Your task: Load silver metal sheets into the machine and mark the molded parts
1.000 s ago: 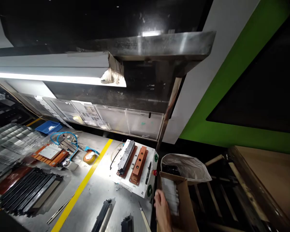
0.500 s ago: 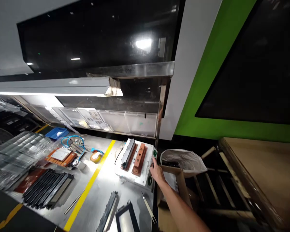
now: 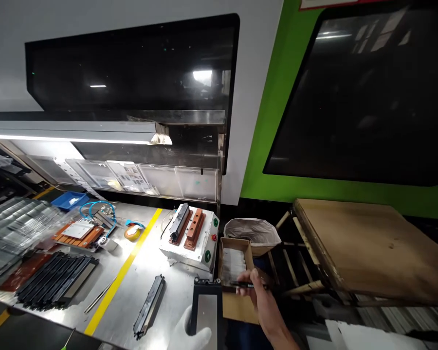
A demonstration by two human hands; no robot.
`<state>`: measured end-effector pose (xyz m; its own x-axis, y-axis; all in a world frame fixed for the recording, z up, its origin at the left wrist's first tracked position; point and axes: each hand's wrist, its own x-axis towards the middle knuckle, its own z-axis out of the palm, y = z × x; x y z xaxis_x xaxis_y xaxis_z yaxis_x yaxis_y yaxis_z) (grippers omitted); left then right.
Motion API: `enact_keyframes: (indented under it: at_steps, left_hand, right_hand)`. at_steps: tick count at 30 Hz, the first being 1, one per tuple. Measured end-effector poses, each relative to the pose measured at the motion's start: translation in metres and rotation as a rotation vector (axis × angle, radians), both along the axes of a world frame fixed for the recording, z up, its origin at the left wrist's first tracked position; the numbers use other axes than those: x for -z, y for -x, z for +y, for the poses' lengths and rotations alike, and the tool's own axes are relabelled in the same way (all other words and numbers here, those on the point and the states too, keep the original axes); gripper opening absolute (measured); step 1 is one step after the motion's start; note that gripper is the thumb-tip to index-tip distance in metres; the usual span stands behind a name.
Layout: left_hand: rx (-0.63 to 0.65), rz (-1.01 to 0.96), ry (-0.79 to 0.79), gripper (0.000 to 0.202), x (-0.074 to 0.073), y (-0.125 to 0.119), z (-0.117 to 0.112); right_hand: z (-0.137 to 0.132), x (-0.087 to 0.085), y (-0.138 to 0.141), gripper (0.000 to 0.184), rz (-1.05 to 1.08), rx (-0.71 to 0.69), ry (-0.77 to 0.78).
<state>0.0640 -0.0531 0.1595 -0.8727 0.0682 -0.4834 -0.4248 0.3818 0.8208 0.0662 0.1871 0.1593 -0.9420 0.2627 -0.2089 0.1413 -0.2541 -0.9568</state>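
My left hand [image 3: 194, 333], in a white glove, grips the lower left side of a black-framed panel [image 3: 207, 308] with a pale grey middle, raised at the table's front right. My right hand [image 3: 260, 299], bare, is closed on a slim black pen [image 3: 246, 284] with pale lettering, in front of the open carton. On the table, a long dark strip-shaped part [image 3: 149, 306] lies left of the panel. Behind it, a white fixture box [image 3: 197, 250] carries two reddish-brown blocks; a similar dark part [image 3: 179, 221] rests on the left block.
Several black parts [image 3: 54, 282] lie stacked at left, beside clear plastic trays [image 3: 14, 233]. A tape roll [image 3: 132, 232] sits near the yellow line [image 3: 124, 267]. An open carton [image 3: 237, 242] and lined bin [image 3: 253, 228] stand right of the table, before a brown board [image 3: 372, 243].
My right hand has left the fixture's side and come nearer, now with a pen in it. My left hand has entered view, holding the panel that lay on the table. The view has shifted right.
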Motion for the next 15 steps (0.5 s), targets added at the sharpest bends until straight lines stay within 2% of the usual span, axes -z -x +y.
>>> enact_keyframes:
  at_steps: [3,6,9,15]
  left_hand:
    - [0.062,0.020,-0.029,0.049,-0.022,-0.005,0.013]
    - [0.150,0.009,-0.143,0.059,-0.040,-0.012,0.024]
    - [0.207,0.000,-0.243,0.068,-0.048,-0.019,0.030]
    - [0.217,-0.016,-0.246,0.065,-0.056,-0.033,0.034]
  right_hand:
    - [0.003,-0.024,-0.009,0.051,0.023,0.042,-0.230]
    - [0.004,-0.038,-0.010,0.049,0.051,0.069,-0.305]
    - [0.005,-0.043,-0.013,0.048,0.056,0.058,-0.329]
    - [0.006,-0.050,-0.031,0.051,0.060,0.180,-0.342]
